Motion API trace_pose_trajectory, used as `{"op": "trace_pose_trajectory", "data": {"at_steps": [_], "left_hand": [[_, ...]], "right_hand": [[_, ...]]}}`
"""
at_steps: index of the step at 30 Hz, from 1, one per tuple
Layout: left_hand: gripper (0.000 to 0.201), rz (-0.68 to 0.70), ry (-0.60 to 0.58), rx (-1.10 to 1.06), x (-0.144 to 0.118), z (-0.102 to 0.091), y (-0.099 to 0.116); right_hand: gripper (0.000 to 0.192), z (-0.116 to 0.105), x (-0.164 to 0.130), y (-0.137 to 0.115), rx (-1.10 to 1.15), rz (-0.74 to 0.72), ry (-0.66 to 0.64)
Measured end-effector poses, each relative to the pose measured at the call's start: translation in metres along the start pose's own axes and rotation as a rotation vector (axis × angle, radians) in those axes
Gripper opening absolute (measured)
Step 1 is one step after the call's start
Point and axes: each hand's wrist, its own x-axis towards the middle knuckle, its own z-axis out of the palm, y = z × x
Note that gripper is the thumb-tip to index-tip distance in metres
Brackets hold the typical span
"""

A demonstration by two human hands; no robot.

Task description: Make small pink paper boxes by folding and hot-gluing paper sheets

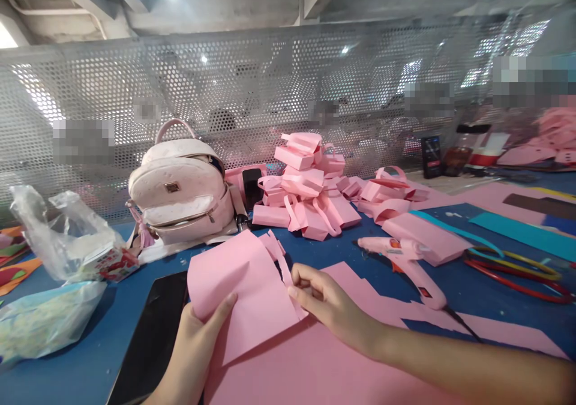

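The left hand (193, 339) and the right hand (321, 303) both pinch a pink paper piece (245, 291) (already bent), just in front of the backpack (180, 186). This looks like the folding step; next, the crease needs firm pressing.

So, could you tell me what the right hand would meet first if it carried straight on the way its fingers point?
Probably the pink sheet that the right hand already touches at its edge.
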Motion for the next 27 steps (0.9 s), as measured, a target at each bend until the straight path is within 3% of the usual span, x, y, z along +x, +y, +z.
{"op": "trace_pose_trajectory", "data": {"at_steps": [8,17,27], "left_hand": [[0.070,-0.011,-0.013,-0.028,0.0000,-0.0010,0.0008],[0.070,-0.015,0.017,-0.031,0.0031,-0.0007,0.0001],[0.072,-0.023,0.008,-0.038,0.0009,-0.0015,0.0015]], "right_hand": [[0.037,0.0010,0.0001,0.0002,0.028,0.007,0.036],[0.029,-0.0004,0.0011,0.0000,0.032,-0.009,-0.035],[0.034,0.0001,0.0000,-0.0007,0.031,0.002,0.045]]}}
